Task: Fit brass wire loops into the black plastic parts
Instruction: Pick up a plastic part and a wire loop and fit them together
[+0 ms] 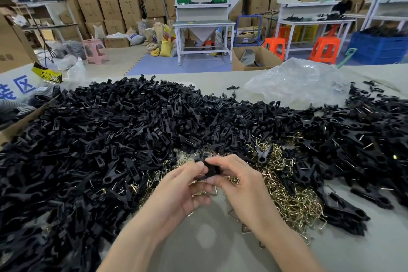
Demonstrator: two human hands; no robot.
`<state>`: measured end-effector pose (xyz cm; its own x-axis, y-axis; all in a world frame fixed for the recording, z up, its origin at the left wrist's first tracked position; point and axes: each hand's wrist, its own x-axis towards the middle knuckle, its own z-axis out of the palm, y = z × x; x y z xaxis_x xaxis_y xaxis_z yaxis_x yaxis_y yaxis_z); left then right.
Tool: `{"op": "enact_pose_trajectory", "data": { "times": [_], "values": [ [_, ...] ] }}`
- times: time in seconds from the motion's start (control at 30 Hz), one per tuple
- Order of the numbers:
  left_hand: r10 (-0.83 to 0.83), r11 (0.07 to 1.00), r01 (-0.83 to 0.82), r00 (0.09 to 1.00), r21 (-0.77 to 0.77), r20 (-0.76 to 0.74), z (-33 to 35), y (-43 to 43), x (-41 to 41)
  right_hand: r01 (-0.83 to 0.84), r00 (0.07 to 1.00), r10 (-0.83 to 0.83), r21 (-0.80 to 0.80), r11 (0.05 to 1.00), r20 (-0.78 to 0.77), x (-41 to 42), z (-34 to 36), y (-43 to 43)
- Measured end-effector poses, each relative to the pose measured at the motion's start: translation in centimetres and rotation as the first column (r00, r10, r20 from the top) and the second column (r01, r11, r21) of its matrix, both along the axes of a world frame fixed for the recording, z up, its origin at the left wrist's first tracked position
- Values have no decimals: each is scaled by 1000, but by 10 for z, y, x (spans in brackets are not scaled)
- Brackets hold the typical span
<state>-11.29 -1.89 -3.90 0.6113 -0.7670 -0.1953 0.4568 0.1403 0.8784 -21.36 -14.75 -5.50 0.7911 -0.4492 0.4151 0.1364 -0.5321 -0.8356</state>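
Hundreds of loose black parts [106, 139] were heaped across the left of the pale table [209, 247]. The heap ran out of view at the left and bottom edges, so we could not see where it ended. At its far left a cardboard flap [24, 119] was half buried under it.

In the middle the left hand [183, 187] had its fingers curled, and its thumb and forefinger pinched one black plastic part [210, 170] from the left. Fingertips covered most of that part, and we saw only a dark sliver of it between the two thumbs. We could not make out its shape, or whether any wire sat in it.

The right hand [240, 183], its fingers also bent, gripped the same part from the other side, above the table and in front of the heap. Just below the part, between the palms, a single brass wire loop [212, 192] showed, and we could not tell whether a finger held it.

Beside the right hand lay the tangled pile of brass wire loops [289, 196], partly hidden by the wrist and by black pieces lying on it. Further right a second spread of black pieces [364, 130] was cut off by the edge. Behind it lay a crumpled clear plastic bag [298, 81].
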Motion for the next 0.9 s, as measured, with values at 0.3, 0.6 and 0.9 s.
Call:
{"op": "enact_pose_trajectory", "data": {
  "times": [0.3,0.6,0.9],
  "values": [
    [-264,965,264,963,-10,-56,1,7,1,-120,991,122,36,992,-57,-5,7,8],
    [-293,945,277,953,175,72,-5,7,-6,-193,962,182,-37,980,-201,-9,4,2],
    [-339,923,303,932,237,130,-3,9,-8,-265,942,241,-79,961,-233,-10,10,2]
  ]
}}
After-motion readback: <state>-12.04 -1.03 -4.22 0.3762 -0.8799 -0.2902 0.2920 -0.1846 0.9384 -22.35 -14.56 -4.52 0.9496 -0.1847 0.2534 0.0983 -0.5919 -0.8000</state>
